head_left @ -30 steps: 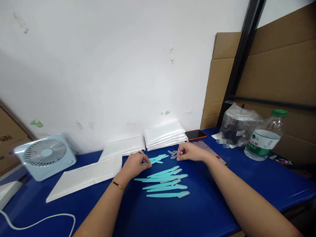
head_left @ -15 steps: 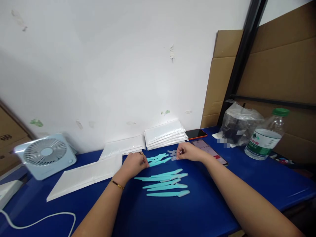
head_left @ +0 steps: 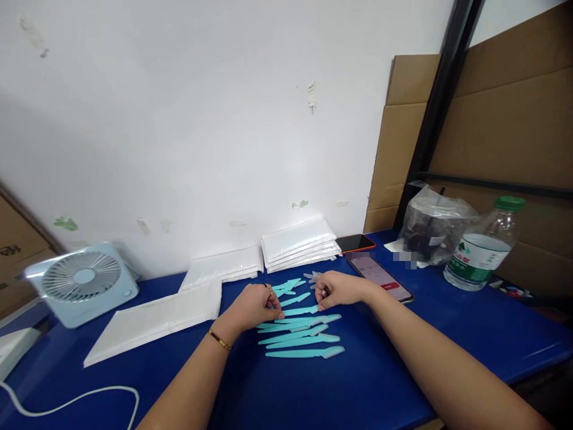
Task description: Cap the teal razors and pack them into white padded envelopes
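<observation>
Between my two hands lies a teal eyebrow razor (head_left: 301, 311). My left hand (head_left: 257, 307) pinches its handle end, and my right hand (head_left: 335, 289) is closed at its blade end; whether a small cap is in those fingers I cannot tell. Just below, several more teal eyebrow razors (head_left: 304, 353) lie in a rough row with their blade ends to the right. Behind my left hand is a loose pile of teal razors (head_left: 289, 286), partly hidden by the fingers. Small clear blade caps (head_left: 312, 277) lie beyond my right hand.
White padded packets (head_left: 295, 239) are stacked against the wall, and another packet (head_left: 156, 316) lies at left near a blue fan (head_left: 85, 280). At right are a lit phone (head_left: 380, 279), a dark phone (head_left: 356, 243), a bagged cup (head_left: 432, 230) and a water bottle (head_left: 478, 257).
My left hand has moved nearer and right from the loose pile, bringing a razor to just above the row. My right hand has come nearer from the clear caps to that razor's blade end.
</observation>
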### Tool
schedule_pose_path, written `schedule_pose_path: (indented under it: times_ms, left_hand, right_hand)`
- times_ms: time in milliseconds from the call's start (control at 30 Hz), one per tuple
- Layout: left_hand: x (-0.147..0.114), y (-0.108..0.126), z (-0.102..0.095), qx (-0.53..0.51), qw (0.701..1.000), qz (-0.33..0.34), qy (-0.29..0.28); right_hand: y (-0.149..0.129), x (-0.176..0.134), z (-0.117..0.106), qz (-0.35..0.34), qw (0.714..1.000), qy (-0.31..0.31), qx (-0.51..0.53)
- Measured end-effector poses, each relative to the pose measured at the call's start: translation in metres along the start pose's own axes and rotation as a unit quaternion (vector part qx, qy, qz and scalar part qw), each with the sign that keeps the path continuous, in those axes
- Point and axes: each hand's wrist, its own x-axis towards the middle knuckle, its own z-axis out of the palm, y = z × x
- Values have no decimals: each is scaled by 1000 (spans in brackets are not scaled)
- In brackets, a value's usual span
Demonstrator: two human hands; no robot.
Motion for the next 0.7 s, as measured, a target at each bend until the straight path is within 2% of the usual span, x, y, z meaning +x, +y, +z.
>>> schedule_pose_path:
  times_ms: [67, 133, 200, 267, 367, 567, 700]
  left_hand:
    - [1, -5, -1, 24, 1000, 5, 12]
    - [2, -13, -3, 51, 998, -8, 34]
    - [3, -20, -7, 68, 994, -45, 66]
    - [2, -23, -10, 69, 990, -79, 93]
    - [0, -16, -10, 40, 993, -65, 89]
    - [-5, 3, -3, -31, 999, 11, -29]
    - [-5, 3, -1, -29, 998, 17, -55]
  right_hand:
    - [1, 1, 0, -5, 1000, 27, -8]
    - [4, 0, -3, 15, 995, 91, -22]
    - [6, -3, -9, 51, 984, 167, -33]
    - [7, -7, -16, 75, 976, 204, -31]
    - [0, -14, -23, 63, 988, 144, -5]
    - [-16, -10, -9, -13, 1000, -15, 1]
    - [-11, -2, 2, -17, 999, -40, 6]
